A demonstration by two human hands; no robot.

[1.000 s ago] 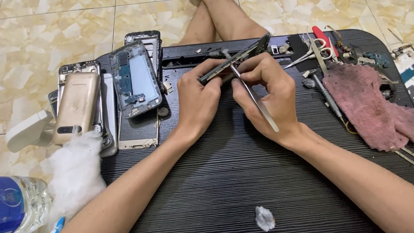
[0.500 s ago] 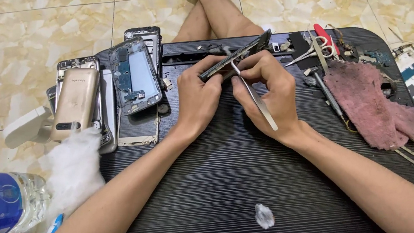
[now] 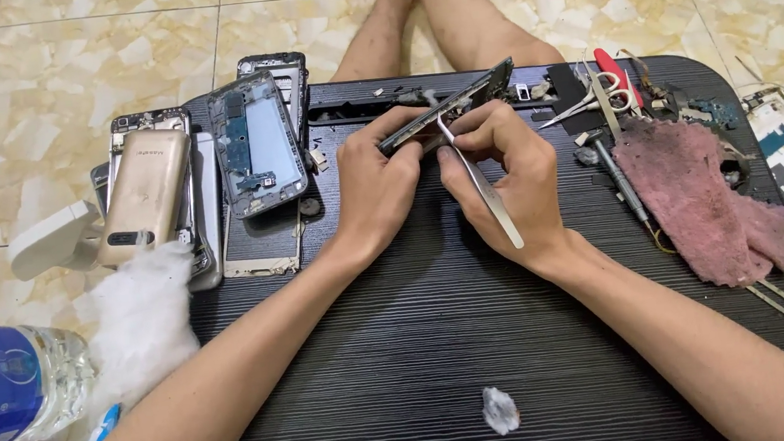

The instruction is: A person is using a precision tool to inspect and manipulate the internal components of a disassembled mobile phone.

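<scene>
The left hand (image 3: 380, 188) grips a dismantled phone frame (image 3: 448, 109) edge-up. The right hand (image 3: 506, 177) presses metal tweezers (image 3: 483, 184) against it.

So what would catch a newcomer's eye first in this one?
At the far middle of the black table, the left hand holds an opened phone frame on edge while the right hand works metal tweezers into it. A pile of stripped phones fills the left edge beside a tuft of white cotton, and a pink rag lies among tools on the right.
</scene>
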